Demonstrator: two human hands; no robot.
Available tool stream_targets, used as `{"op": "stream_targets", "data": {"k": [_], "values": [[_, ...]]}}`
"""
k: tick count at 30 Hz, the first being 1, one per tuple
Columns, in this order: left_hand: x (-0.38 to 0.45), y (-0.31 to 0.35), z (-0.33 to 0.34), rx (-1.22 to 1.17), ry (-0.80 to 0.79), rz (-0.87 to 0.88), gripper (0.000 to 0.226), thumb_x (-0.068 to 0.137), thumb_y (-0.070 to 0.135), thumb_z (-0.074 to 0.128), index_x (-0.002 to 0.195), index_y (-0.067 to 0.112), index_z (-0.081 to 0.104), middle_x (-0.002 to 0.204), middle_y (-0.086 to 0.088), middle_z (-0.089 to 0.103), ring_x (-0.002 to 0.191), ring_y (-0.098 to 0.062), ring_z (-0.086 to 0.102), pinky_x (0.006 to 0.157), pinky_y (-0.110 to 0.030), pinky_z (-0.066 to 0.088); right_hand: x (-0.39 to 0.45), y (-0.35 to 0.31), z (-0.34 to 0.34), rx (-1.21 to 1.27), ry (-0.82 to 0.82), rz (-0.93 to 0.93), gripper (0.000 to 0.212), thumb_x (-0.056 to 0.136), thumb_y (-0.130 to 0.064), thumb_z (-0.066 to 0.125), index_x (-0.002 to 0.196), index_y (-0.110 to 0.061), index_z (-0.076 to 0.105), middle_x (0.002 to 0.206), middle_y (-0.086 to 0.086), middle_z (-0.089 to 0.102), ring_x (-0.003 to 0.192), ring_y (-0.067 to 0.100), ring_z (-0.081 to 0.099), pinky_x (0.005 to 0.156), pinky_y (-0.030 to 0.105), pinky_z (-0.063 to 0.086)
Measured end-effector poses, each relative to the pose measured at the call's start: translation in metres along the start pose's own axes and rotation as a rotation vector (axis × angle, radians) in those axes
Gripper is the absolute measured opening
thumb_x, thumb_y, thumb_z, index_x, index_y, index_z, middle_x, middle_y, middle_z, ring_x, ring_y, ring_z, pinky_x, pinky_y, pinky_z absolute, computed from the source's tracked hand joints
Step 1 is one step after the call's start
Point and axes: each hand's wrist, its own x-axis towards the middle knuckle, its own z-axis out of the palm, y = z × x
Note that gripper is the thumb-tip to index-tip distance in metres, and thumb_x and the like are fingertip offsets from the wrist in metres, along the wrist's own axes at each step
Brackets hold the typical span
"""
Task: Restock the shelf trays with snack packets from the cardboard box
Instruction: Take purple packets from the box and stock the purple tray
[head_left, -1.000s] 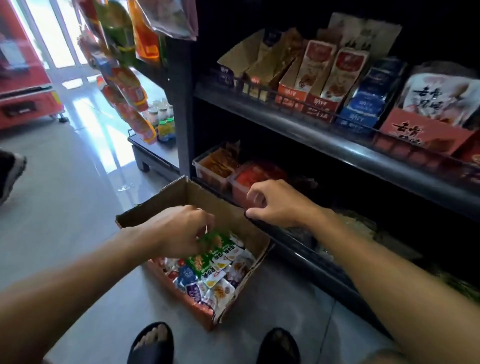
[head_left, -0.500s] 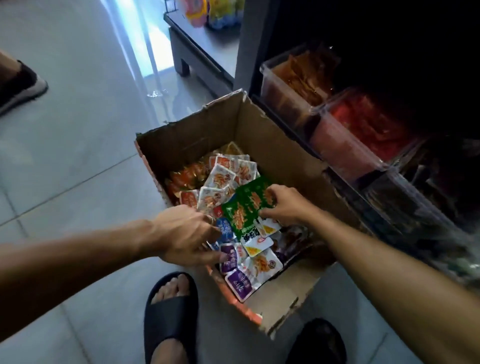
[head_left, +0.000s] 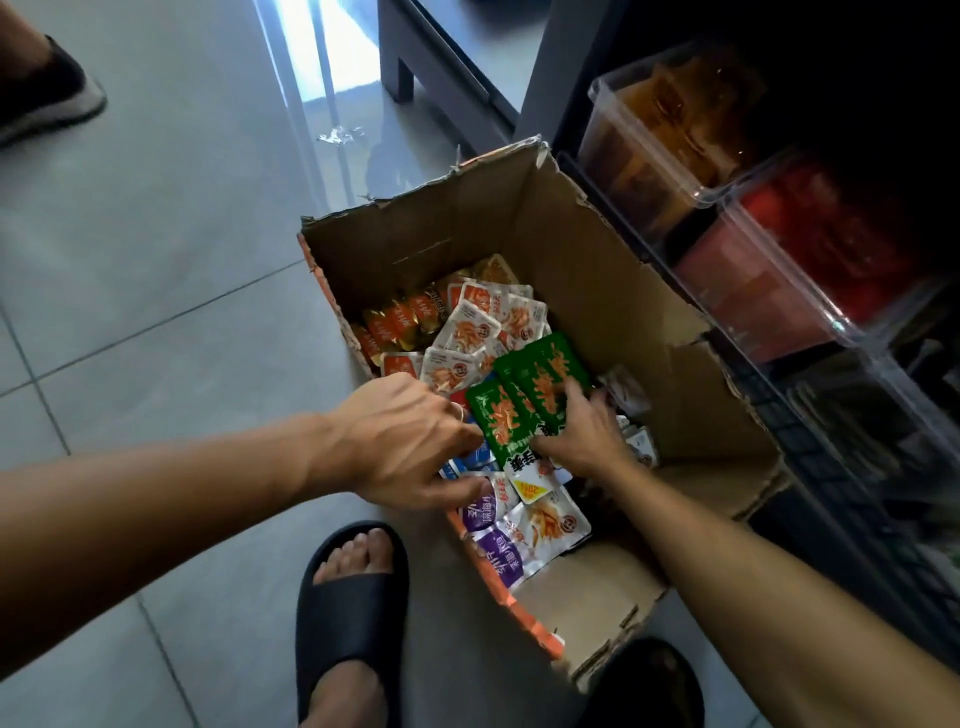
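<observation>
The brown corrugated cardboard box (head_left: 597, 249) has an orange-printed outer edge, and its glossy green snack packets (head_left: 524, 395) carry orange lettering. At their 11 o'clock lie silver-white packets with orange pictures (head_left: 467, 327), at 6 o'clock purple packets with white characters (head_left: 493, 551). Clear plastic shelf trays (head_left: 727, 208) show amber and red contents above the grey tiled floor (head_left: 156, 260), where a matte black rubber slide sandal (head_left: 348, 597) stands.

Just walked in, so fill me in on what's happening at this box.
A person is crouched over an open cardboard box of mixed snack packets on the floor beside the shelf. Both hands are in the box: the right hand holds a few green packets, and the left hand reaches in among the packets beside them. The clear shelf trays alongside already hold orange and red packets.
</observation>
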Motion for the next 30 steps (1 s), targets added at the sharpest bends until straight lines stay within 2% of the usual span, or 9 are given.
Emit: {"op": "stream_targets", "data": {"k": [3, 6, 11, 13, 16, 22, 26, 28, 30], "values": [[0.000, -0.001, 0.001, 0.010, -0.002, 0.010, 0.066, 0.087, 0.073, 0.011, 0.080, 0.024, 0.055, 0.063, 0.002, 0.055, 0.052, -0.015, 0.053, 0.048, -0.031, 0.040, -0.002, 0.001, -0.003, 0.004, 0.074, -0.089, 0.041, 0.088, -0.019, 0.066, 0.120, -0.014, 0.042, 0.113, 0.014, 0.060, 0.101, 0.031, 0.058, 0.077, 0.035, 0.045], [0.001, -0.001, 0.000, 0.007, -0.024, 0.015, 0.066, 0.088, 0.073, 0.012, 0.080, 0.024, 0.056, 0.063, 0.003, 0.056, 0.051, -0.014, 0.053, 0.047, -0.029, 0.040, -0.007, 0.002, -0.010, -0.187, 0.083, -0.173, 0.031, 0.091, -0.012, 0.059, 0.117, -0.009, 0.043, 0.103, 0.014, 0.062, 0.095, 0.032, 0.060, 0.068, 0.031, 0.038], [0.011, -0.001, -0.002, 0.036, -0.079, -0.003, 0.068, 0.084, 0.074, 0.015, 0.090, 0.026, 0.062, 0.071, 0.005, 0.060, 0.057, -0.014, 0.056, 0.047, -0.028, 0.038, -0.012, 0.004, -0.028, -0.173, 0.089, -0.142, 0.025, 0.091, -0.005, 0.054, 0.115, -0.007, 0.049, 0.107, 0.017, 0.062, 0.098, 0.035, 0.061, 0.072, 0.037, 0.049], [0.018, -0.001, -0.005, -0.020, -0.212, -0.049, 0.061, 0.084, 0.075, 0.026, 0.102, 0.029, 0.063, 0.082, 0.007, 0.065, 0.064, -0.014, 0.059, 0.047, -0.026, 0.038, -0.016, 0.005, -0.045, -0.126, 0.088, -0.110, 0.024, 0.090, -0.007, 0.057, 0.114, -0.009, 0.053, 0.107, 0.016, 0.064, 0.098, 0.033, 0.063, 0.076, 0.038, 0.052], [0.036, -0.003, -0.011, -0.184, -0.446, -0.136, 0.051, 0.089, 0.064, 0.048, 0.123, 0.028, 0.057, 0.105, 0.003, 0.068, 0.084, -0.017, 0.064, 0.061, -0.030, 0.051, -0.027, 0.012, -0.073, -0.045, 0.041, -0.047, 0.023, 0.085, -0.008, 0.061, 0.107, -0.011, 0.055, 0.099, 0.012, 0.066, 0.090, 0.030, 0.065, 0.074, 0.039, 0.057], [0.099, -0.003, 0.032, 0.032, -0.455, -0.051, 0.044, 0.093, 0.034, 0.059, 0.134, 0.022, 0.049, 0.116, -0.001, 0.061, 0.103, -0.019, 0.061, 0.079, -0.029, 0.054, -0.046, 0.052, -0.095, 0.057, -0.105, -0.017, 0.021, 0.080, -0.015, 0.067, 0.101, -0.012, 0.065, 0.094, 0.009, 0.070, 0.080, 0.023, 0.066, 0.064, 0.033, 0.051], [0.147, -0.003, 0.062, 0.109, -0.397, -0.132, 0.073, 0.093, 0.040, 0.059, 0.152, 0.018, 0.022, 0.151, -0.005, 0.035, 0.136, -0.027, 0.036, 0.104, -0.039, 0.045, -0.045, 0.067, -0.096, 0.147, -0.121, -0.021, 0.017, 0.076, -0.017, 0.068, 0.091, -0.009, 0.069, 0.087, 0.013, 0.072, 0.080, 0.028, 0.069, 0.065, 0.037, 0.053], [0.167, -0.007, 0.074, 0.115, -0.411, -0.156, 0.105, 0.081, 0.056, 0.069, 0.156, 0.020, 0.005, 0.163, -0.005, 0.013, 0.149, -0.031, 0.013, 0.118, -0.047, 0.022, -0.046, 0.069, -0.094, 0.147, -0.148, -0.010, 0.018, 0.073, -0.020, 0.066, 0.088, -0.011, 0.065, 0.086, 0.010, 0.070, 0.078, 0.026, 0.067, 0.063, 0.037, 0.052], [0.177, -0.009, 0.087, 0.101, -0.494, -0.118, 0.130, 0.066, 0.071, 0.073, 0.155, 0.025, -0.010, 0.165, -0.002, -0.005, 0.151, -0.029, -0.006, 0.119, -0.049, -0.003, -0.051, 0.069, -0.090, 0.093, -0.174, -0.007, 0.015, 0.079, -0.018, 0.065, 0.093, -0.015, 0.061, 0.090, 0.008, 0.067, 0.077, 0.023, 0.063, 0.060, 0.031, 0.047]]}}
